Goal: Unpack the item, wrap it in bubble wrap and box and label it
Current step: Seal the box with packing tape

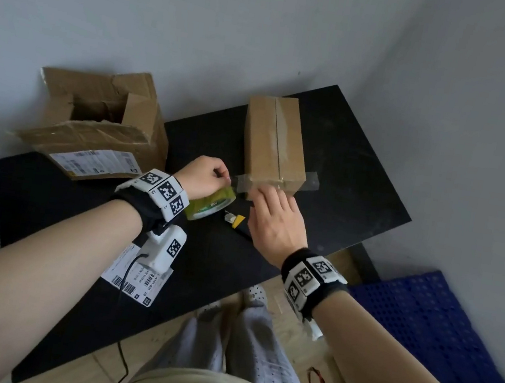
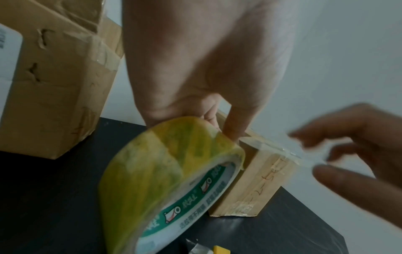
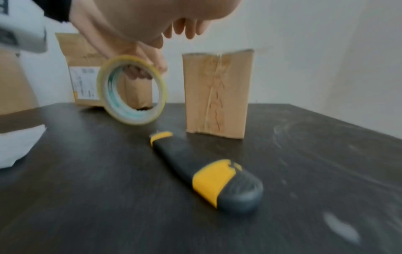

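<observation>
A small closed cardboard box (image 1: 275, 142) stands on the black table (image 1: 357, 207), with tape along its top seam. A clear tape strip (image 1: 310, 180) runs across its near end and sticks out on both sides. My left hand (image 1: 222, 176) grips the yellow-green tape roll (image 1: 209, 206) just left of the box, its fingers curled into the roll (image 2: 169, 180) and the index fingertip at the box's top corner. My right hand (image 1: 265, 193) hovers with straight fingers over the box's near end at the strip (image 2: 282, 149). Its fingers (image 2: 359, 146) are blurred and hold nothing.
A yellow-and-black utility knife (image 3: 206, 171) lies on the table under my right hand. A torn, open cardboard box (image 1: 101, 122) with a shipping label stands at the left. A printed label sheet (image 1: 137, 275) lies near the front edge. A blue perforated mat (image 1: 430, 332) lies on the floor at right.
</observation>
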A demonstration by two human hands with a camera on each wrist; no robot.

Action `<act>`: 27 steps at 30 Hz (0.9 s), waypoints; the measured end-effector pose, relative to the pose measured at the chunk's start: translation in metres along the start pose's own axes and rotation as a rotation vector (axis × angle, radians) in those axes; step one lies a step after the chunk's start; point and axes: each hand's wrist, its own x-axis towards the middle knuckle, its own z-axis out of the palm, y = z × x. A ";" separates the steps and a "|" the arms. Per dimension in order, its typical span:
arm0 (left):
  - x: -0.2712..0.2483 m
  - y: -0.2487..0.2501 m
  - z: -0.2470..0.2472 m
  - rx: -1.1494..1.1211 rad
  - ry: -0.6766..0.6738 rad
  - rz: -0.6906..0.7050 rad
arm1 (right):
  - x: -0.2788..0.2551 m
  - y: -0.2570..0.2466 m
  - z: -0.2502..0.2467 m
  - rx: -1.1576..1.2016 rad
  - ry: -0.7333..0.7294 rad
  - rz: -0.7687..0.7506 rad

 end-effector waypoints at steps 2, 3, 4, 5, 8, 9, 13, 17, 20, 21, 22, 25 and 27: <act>0.000 0.002 -0.001 0.019 0.010 0.010 | 0.016 0.004 -0.003 -0.003 -0.081 0.032; 0.000 0.002 -0.002 0.032 0.013 0.015 | 0.022 0.006 -0.003 0.007 -0.153 0.046; -0.001 0.002 -0.002 0.043 0.013 0.016 | 0.026 0.009 -0.003 0.024 -0.222 0.050; -0.001 0.002 -0.003 0.051 0.013 0.018 | 0.027 0.010 -0.002 0.035 -0.271 0.047; -0.002 0.000 -0.005 0.069 0.013 0.032 | 0.026 0.015 0.001 0.037 -0.302 0.018; -0.002 0.000 -0.006 0.096 0.010 0.036 | 0.026 0.016 0.001 0.040 -0.300 0.013; -0.007 -0.012 -0.014 0.252 -0.011 0.006 | 0.026 0.019 -0.002 0.062 -0.284 0.023; -0.017 -0.030 -0.023 0.171 -0.067 -0.022 | 0.027 0.014 -0.002 0.101 -0.255 0.052; -0.028 -0.030 -0.024 0.077 -0.104 0.001 | 0.034 0.005 -0.005 0.122 -0.172 0.059; -0.031 -0.030 -0.024 0.064 -0.116 0.013 | 0.037 0.000 -0.007 0.118 -0.117 0.023; -0.033 -0.029 -0.024 0.060 -0.125 0.029 | 0.040 -0.005 -0.009 0.127 -0.070 -0.027; -0.040 -0.028 -0.025 0.054 -0.126 0.082 | 0.052 -0.024 -0.018 0.324 -0.138 -0.008; -0.046 -0.028 -0.026 0.051 -0.107 0.129 | 0.057 -0.031 -0.020 0.481 -0.307 0.166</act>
